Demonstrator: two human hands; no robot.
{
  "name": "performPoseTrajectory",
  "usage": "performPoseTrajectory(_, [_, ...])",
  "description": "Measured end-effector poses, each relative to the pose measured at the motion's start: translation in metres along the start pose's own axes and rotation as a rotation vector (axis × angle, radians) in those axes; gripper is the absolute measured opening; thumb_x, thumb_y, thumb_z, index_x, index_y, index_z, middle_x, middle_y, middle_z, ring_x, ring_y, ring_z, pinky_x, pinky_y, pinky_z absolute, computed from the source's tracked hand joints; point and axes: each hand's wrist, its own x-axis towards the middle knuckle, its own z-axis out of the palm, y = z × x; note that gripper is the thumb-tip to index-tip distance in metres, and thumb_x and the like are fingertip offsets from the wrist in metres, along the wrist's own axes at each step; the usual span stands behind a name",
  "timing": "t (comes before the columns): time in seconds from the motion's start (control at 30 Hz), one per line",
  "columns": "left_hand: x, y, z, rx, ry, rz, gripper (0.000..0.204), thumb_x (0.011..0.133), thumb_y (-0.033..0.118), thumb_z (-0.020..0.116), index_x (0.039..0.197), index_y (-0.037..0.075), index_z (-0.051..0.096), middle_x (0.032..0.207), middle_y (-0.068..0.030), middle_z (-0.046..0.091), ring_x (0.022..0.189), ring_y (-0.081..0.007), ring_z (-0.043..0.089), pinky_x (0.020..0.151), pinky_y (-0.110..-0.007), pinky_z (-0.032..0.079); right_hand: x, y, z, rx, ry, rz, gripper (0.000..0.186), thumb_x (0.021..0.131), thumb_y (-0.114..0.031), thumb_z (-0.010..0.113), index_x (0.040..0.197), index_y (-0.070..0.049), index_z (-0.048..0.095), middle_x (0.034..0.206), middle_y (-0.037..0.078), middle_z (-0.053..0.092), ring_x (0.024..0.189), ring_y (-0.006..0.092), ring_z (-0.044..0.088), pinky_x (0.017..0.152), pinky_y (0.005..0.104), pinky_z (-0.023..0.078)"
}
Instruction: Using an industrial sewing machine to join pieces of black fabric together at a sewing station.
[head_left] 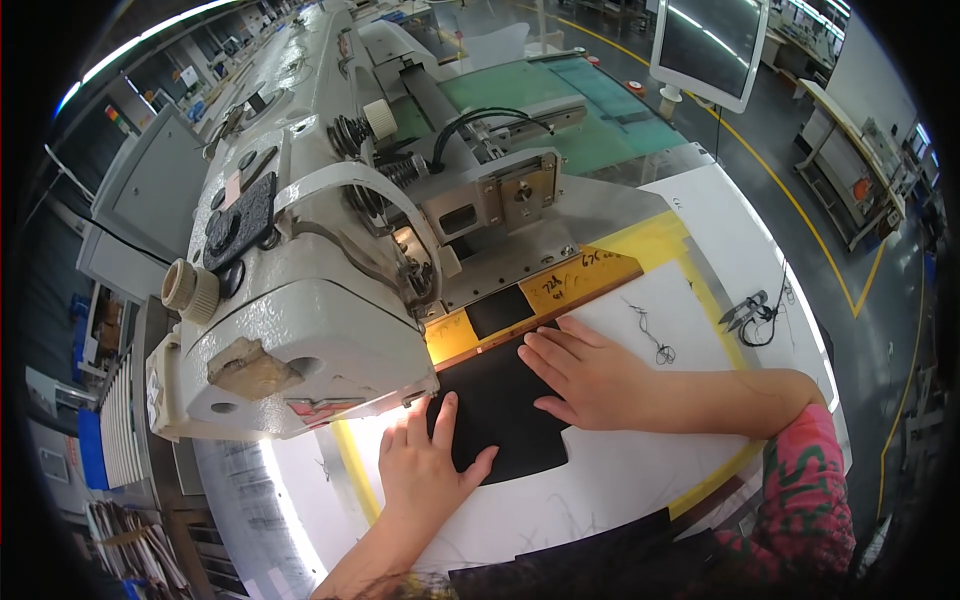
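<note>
A black flat piece of material [505,425] lies on the white work surface, its far edge against a yellow template [590,280] with handwritten marks. My left hand [425,462] rests on its left side, fingers spread and pointing toward the machine head. Across its right side lies my right hand [580,375], fingers stretched out near the template's edge. Neither hand grips anything. Over the left end of the template stands a large white industrial sewing machine [310,330]; its head hides the needle area.
Black thread scissors [745,312] lie at the right, beyond loose thread [655,340]. More black pieces [590,545] lie at the near edge. Yellow tape [690,265] borders the white surface. A monitor [708,50] stands at the back right, and a green plate [590,105] behind the machine.
</note>
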Motion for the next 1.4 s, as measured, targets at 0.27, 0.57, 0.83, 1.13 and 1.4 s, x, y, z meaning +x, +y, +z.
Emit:
performPoseTrajectory(0.27, [0.002, 0.008, -0.004, -0.040, -0.063, -0.078, 0.072, 0.065, 0.037, 0.078, 0.125, 0.008, 0.051, 0.122, -0.0143, 0.050, 0.104, -0.0330, 0.052, 0.090, -0.043, 0.042, -0.002, 0.004, 0.003, -0.040, -0.011, -0.054, 0.059, 0.093, -0.040, 0.049, 0.125, 0.009, 0.051, 0.123, 0.022, 0.054, 0.119, 0.0324, 0.050, 0.111, 0.0454, 0.025])
performPoseTrajectory(0.57, [0.008, 0.016, -0.006, 0.019, 0.013, -0.081, 0.065, 0.067, 0.040, 0.076, 0.118, 0.005, 0.055, 0.114, -0.0163, 0.051, 0.097, -0.0325, 0.055, 0.082, -0.040, 0.045, 0.000, 0.012, -0.004, 0.035, 0.032, -0.101, 0.057, 0.090, -0.038, 0.054, 0.122, 0.009, 0.051, 0.121, 0.022, 0.053, 0.116, 0.0322, 0.049, 0.108, 0.0441, 0.029])
performPoseTrajectory(0.83, [0.011, 0.022, -0.008, 0.023, 0.017, -0.119, 0.063, 0.066, 0.038, 0.077, 0.115, 0.005, 0.056, 0.120, -0.0177, 0.051, 0.099, -0.0344, 0.056, 0.084, -0.041, 0.045, -0.004, 0.020, -0.003, 0.064, 0.061, -0.140, 0.053, 0.092, -0.037, 0.052, 0.120, 0.008, 0.054, 0.124, 0.021, 0.053, 0.119, 0.0304, 0.050, 0.107, 0.0416, 0.033])
performPoseTrajectory(1.13, [0.013, 0.028, -0.010, 0.030, 0.009, -0.148, 0.060, 0.068, 0.036, 0.077, 0.114, 0.004, 0.056, 0.122, -0.0183, 0.051, 0.102, -0.0349, 0.055, 0.087, -0.042, 0.045, -0.007, 0.028, -0.007, 0.061, 0.015, -0.180, 0.051, 0.092, -0.037, 0.051, 0.117, 0.007, 0.057, 0.124, 0.019, 0.053, 0.121, 0.0303, 0.047, 0.108, 0.0436, 0.031])
performPoseTrajectory(1.4, [0.035, 0.055, -0.004, -0.092, -0.043, 0.044, 0.057, 0.077, 0.034, 0.071, 0.120, 0.002, 0.055, 0.125, -0.0145, 0.053, 0.117, -0.0281, 0.050, 0.102, -0.042, 0.036, -0.024, 0.034, -0.007, 0.054, 0.061, -0.121, 0.055, 0.089, -0.040, 0.056, 0.119, 0.006, 0.057, 0.127, 0.018, 0.052, 0.122, 0.0312, 0.044, 0.108, 0.0470, 0.028])
